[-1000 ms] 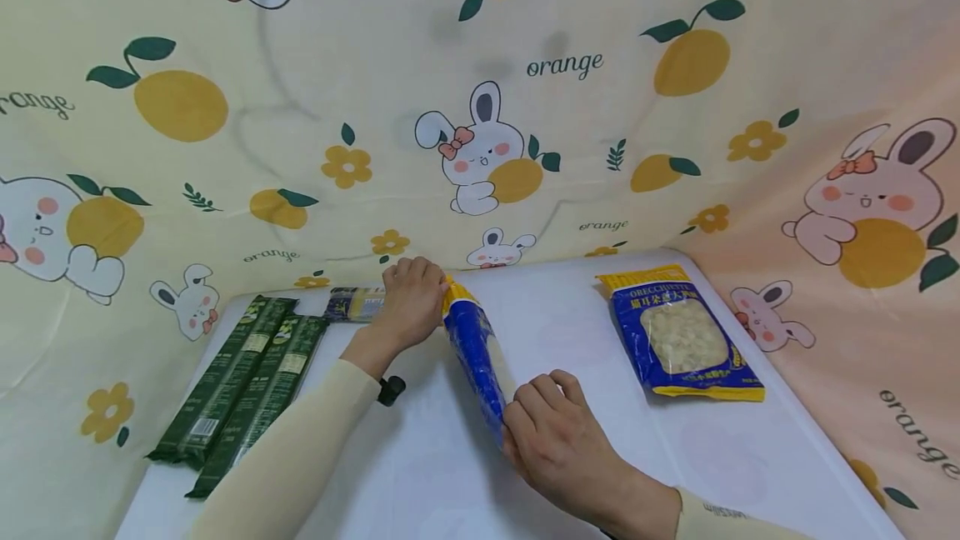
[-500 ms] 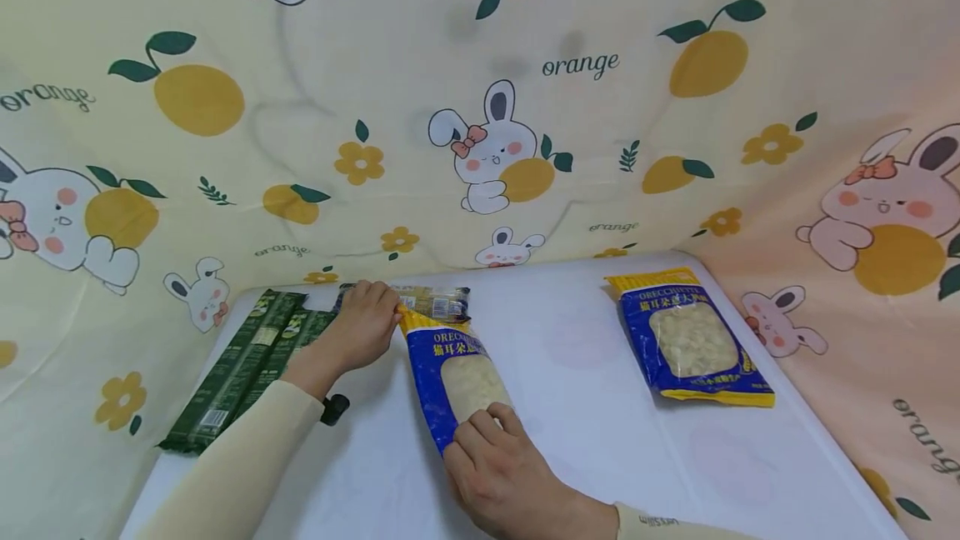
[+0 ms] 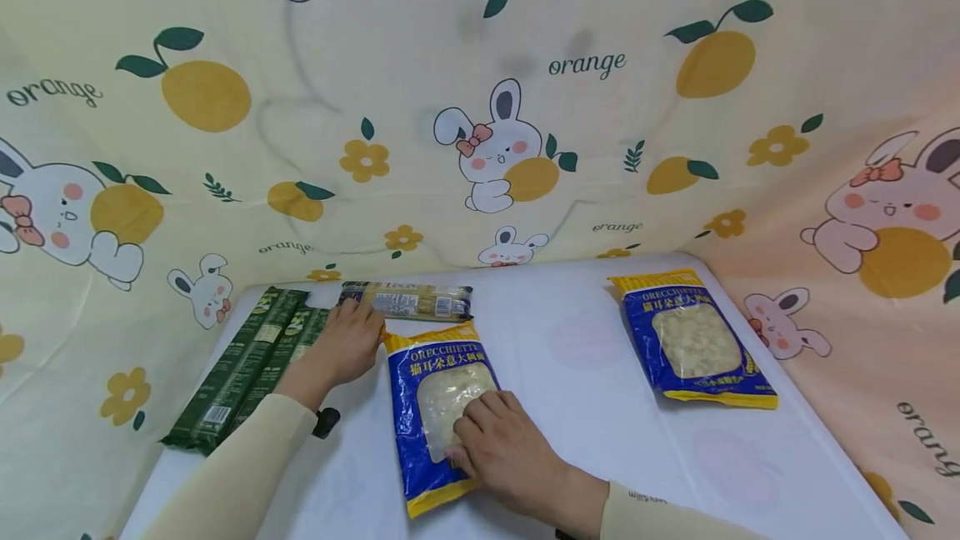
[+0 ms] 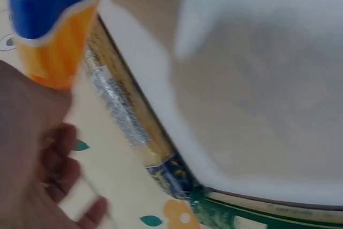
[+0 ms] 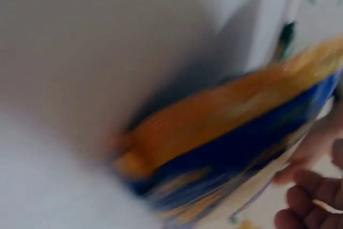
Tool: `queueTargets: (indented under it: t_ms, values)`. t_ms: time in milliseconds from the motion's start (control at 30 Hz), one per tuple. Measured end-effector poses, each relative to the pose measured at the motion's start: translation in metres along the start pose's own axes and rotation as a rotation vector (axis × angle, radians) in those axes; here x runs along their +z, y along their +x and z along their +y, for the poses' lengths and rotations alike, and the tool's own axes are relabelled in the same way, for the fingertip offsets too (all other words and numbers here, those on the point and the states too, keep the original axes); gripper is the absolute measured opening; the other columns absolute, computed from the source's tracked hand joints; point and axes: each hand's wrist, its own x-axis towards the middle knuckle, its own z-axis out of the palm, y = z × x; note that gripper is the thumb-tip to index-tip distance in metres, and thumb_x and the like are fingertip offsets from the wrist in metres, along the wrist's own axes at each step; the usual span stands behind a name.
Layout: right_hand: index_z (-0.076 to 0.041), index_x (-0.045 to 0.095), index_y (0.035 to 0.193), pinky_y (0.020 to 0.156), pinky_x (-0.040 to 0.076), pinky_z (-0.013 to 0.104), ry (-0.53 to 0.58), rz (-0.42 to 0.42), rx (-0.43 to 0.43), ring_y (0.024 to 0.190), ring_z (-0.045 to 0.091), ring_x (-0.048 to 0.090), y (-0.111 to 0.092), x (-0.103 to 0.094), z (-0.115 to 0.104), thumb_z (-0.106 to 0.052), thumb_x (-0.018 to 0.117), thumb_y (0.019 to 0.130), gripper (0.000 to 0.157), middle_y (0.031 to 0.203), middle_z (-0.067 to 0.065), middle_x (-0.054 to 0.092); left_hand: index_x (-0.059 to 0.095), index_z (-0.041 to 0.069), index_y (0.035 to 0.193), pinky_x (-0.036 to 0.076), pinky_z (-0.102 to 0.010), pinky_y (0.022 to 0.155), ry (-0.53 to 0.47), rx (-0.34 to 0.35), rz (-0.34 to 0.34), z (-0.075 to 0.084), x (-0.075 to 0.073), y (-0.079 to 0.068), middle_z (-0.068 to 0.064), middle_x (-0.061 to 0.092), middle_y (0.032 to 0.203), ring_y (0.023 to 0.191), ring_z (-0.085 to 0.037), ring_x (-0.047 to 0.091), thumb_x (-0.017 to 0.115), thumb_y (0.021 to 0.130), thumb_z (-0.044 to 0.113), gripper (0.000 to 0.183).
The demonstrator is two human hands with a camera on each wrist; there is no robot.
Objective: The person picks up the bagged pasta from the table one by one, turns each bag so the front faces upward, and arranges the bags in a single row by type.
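A blue and yellow bag of orecchiette (image 3: 442, 382) with a see-through window is at the middle front of the table, printed front facing up. My left hand (image 3: 348, 342) pinches its yellow top-left corner; in the left wrist view this yellow end (image 4: 53, 57) meets the thumb. My right hand (image 3: 510, 452) lies over the right side of the bag, its fingers loosely bent against the window and covering the right edge. In the blurred right wrist view, those fingers (image 5: 311, 199) are in front of the bag (image 5: 230, 143).
A second orecchiette bag (image 3: 697, 336) lies at the right. Two long green packets (image 3: 240, 365) lie side by side at the left, partly behind my left arm. A gold and dark-blue packet (image 3: 420, 301) lies along the table's back edge, before a patterned cloth (image 3: 390, 90).
The bag was seen edge-on and tilted; it has swung left and turned its printed front up. Both hands moved left with it, and the right fingers loosened from its side.
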Motion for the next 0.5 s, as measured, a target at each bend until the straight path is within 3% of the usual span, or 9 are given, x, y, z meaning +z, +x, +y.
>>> queueTargets:
  t_ms: [100, 233, 367, 500]
  values:
    - [-0.014, 0.066, 0.106, 0.096, 0.05, 0.041, -0.007, -0.068, 0.121, 0.104, 0.021, 0.06, -0.003, 0.014, 0.018, -0.036, 0.064, 0.105, 0.023, 0.105, 0.001, 0.065, 0.062, 0.002, 0.117, 0.047, -0.061, 0.1, 0.023, -0.046, -0.012, 0.008, -0.004, -0.001, -0.017, 0.061, 0.115, 0.116, -0.04, 0.05, 0.066, 0.102, 0.013, 0.019]
    - [-0.002, 0.06, 0.141, 0.116, 0.044, 0.052, 0.053, -0.226, 0.27, 0.136, 0.031, 0.057, -0.005, 0.027, 0.029, -0.038, 0.054, 0.11, 0.048, 0.143, 0.013, 0.063, 0.063, -0.001, 0.127, 0.053, -0.061, 0.097, 0.018, -0.018, 0.08, 0.033, -0.013, 0.001, -0.02, 0.065, 0.122, 0.12, -0.041, 0.057, 0.068, 0.098, 0.008, 0.031]
    - [-0.001, 0.042, 0.16, 0.124, 0.034, 0.056, 0.035, -0.394, 0.257, 0.156, 0.034, 0.037, -0.002, 0.031, 0.022, -0.046, 0.039, 0.114, 0.065, 0.167, 0.016, 0.042, 0.07, 0.002, 0.125, 0.057, -0.056, 0.092, 0.007, 0.085, 0.121, 0.06, -0.016, -0.001, -0.017, 0.068, 0.121, 0.118, -0.038, 0.061, 0.067, 0.1, 0.011, 0.027]
    - [-0.004, 0.04, 0.162, 0.126, 0.03, 0.055, -0.042, -0.455, 0.221, 0.159, 0.03, 0.032, 0.003, 0.031, 0.011, -0.052, 0.031, 0.114, 0.069, 0.17, 0.013, 0.037, 0.068, 0.001, 0.13, 0.057, -0.056, 0.097, -0.035, 0.089, 0.033, 0.083, -0.014, -0.012, -0.018, 0.067, 0.13, 0.124, -0.039, 0.061, 0.066, 0.105, 0.026, 0.035]
